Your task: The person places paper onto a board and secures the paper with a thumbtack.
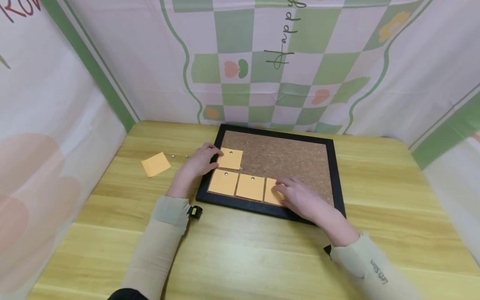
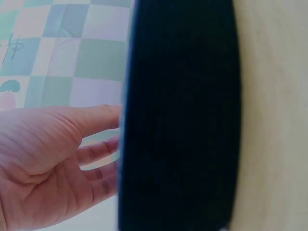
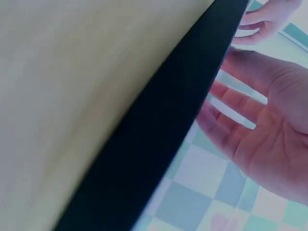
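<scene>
A black-framed cork board (image 1: 285, 154) lies on the table with orange square notes on it. My left hand (image 1: 198, 160) reaches over the frame's left side, fingertips at the upper-left note (image 1: 231, 161), which bears a silver tack. Below it, a corner note (image 1: 223, 184) and a middle note (image 1: 249, 189) each carry a silver tack. The fingers of my right hand (image 1: 300, 198) touch the rightmost note (image 1: 271, 193) of the bottom row and cover part of it; no tack shows there. In the wrist views the frame hides the fingertips of my left hand (image 2: 53, 159) and right hand (image 3: 269, 125).
A loose orange note (image 1: 156, 165) lies on the wooden table (image 1: 240, 254), left of the board. Between it and my left hand are two small silver tacks, one (image 1: 173, 156) nearer the note. A checkered cloth (image 1: 262, 83) hangs behind the table.
</scene>
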### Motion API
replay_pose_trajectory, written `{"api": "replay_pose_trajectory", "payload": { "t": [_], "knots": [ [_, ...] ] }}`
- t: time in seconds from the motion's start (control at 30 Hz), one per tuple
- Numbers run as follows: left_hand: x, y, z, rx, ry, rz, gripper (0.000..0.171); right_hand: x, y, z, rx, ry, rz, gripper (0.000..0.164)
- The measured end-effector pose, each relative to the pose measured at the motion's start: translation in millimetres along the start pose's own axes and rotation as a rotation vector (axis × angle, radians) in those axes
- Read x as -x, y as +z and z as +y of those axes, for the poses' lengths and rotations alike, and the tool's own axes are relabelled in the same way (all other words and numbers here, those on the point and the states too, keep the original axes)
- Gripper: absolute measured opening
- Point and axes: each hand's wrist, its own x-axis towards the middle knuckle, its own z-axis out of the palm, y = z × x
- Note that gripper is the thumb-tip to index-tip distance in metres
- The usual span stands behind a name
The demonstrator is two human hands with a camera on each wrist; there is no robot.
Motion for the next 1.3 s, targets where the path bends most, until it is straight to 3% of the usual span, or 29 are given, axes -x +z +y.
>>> {"api": "replay_pose_trajectory", "payload": {
  "t": [0.17,0.33,0.53,0.8,0.9,1.3],
  "knots": [
    [1.7,-4.1,-6.0,0.041,0.045,0.02,0.038,4.8,2.6,-2.5,-0.003,0.009,0.037,0.03],
    [1.4,-12.7,-20.4,0.161,0.05,0.048,0.037,6.0,2.9,-6.1,0.025,0.021,0.061,0.031],
    [9.7,-22.9,-42.6,0.29,-0.059,0.199,0.032,7.1,3.1,-9.8,0.045,0.032,0.082,0.031],
    [22.1,-33.3,-60.2,0.28,-0.229,0.34,0.026,8.0,3.8,-12.8,0.051,0.049,0.082,0.032],
    [22.9,-32.7,-65.6,0.263,-0.242,0.335,0.024,7.9,3.4,-13.4,0.054,0.062,0.075,0.031],
    [22.3,-23.7,-70.8,0.165,-0.252,0.203,0.019,8.3,1.8,-15.8,0.078,0.098,0.054,0.026]
  ]
}}
